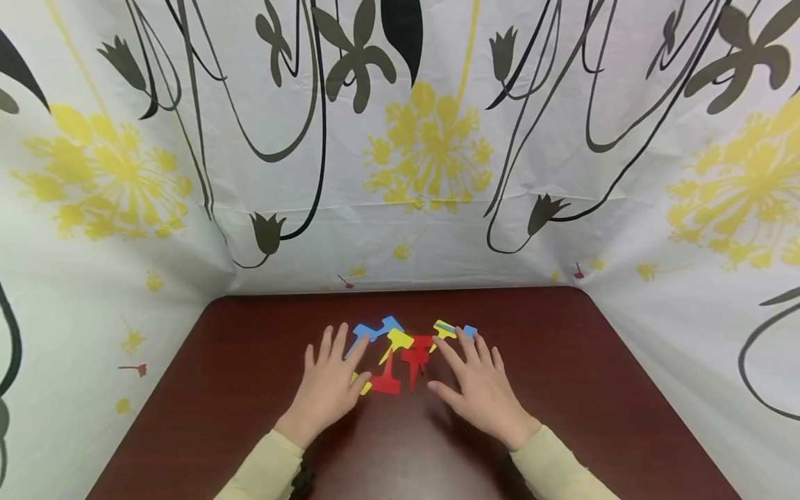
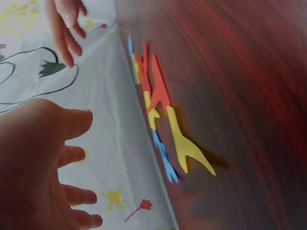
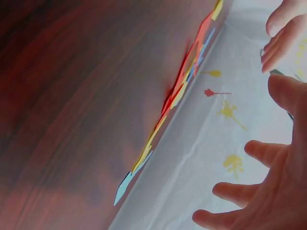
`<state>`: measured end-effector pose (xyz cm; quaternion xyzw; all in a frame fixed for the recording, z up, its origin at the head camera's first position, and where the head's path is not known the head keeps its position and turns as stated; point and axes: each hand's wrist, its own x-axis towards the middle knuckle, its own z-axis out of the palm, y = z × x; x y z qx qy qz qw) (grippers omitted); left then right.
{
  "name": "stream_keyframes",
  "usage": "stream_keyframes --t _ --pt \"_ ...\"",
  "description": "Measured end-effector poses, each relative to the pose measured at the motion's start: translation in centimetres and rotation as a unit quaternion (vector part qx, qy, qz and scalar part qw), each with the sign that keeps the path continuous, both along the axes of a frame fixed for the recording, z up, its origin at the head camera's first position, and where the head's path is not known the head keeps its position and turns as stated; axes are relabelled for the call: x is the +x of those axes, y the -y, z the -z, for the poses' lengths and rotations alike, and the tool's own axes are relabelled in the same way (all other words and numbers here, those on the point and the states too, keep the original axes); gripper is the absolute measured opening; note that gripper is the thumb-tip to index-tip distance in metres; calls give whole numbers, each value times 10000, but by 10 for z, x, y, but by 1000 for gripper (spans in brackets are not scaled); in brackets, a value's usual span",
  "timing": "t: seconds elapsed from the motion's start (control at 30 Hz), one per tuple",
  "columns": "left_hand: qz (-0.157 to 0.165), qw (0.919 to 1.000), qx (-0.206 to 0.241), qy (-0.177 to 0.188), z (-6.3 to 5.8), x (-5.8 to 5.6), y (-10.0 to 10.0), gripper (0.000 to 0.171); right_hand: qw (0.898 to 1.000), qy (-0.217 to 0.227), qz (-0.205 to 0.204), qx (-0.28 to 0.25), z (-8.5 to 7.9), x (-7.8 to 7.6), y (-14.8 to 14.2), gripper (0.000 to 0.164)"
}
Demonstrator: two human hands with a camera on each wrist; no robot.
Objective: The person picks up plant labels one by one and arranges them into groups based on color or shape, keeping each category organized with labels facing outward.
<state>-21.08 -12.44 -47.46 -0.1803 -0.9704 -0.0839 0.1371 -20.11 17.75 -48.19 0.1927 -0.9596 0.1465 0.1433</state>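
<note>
On glossy wood table (image 1: 250, 361), flat plastic T-shaped tags (image 1: 400, 354)

Yellow tag (image 1: 361, 384): mostly hidden under left hand (image 1: 328, 385) | blue tag (image 1: 470, 332): partly covered by right hand (image 1: 478, 385) fingertips | hand-to-tag contact: cannot tell.

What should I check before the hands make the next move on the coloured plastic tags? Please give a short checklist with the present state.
1. Both hands free: left hand and right hand have straight, spread fingers and hold nothing: ok.
2. Tags in reach: the pile of tags lies between the hands: ok.
3. Tags separate: red, yellow and blue tags overlap: not ok.
4. Tags away from the table edge: ok.
5. Fingertips touching the tags: cannot tell.
</note>
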Motion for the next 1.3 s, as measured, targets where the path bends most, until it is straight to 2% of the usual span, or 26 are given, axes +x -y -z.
stream_keyframes --t 0.13,0.3,0.43,0.57,0.73,0.93,1.17,1.3 --pt "230 9995 -26 218 1 -13 2 71 9999 -26 -74 117 0 -2 -3 76" --pt "692 9970 -293 209 3 -33 4 63 9993 -61 -208 313 2 -1 -4 73" --pt "1129 9911 -691 120 5 -49 3 61 9982 -3 -384 451 5 2 -6 71" --pt "1619 9818 -988 6 6 -63 0 56 9966 17 -490 662 9 4 -11 71" --pt "2163 9662 -1391 -195 8 -79 -4 49 9944 -122 -558 888 9 3 -20 70" --pt "2693 9460 -1752 -439 14 -98 -11 51 9913 -148 -551 1188 9 5 -33 69" --pt "3126 9097 -2551 -979 16 -115 -25 38 9891 -184 -564 1351 16 11 -43 67" --pt "3349 8945 -2726 -1155 13 -120 -28 32 9883 -278 -633 1363 18 14 -45 67"
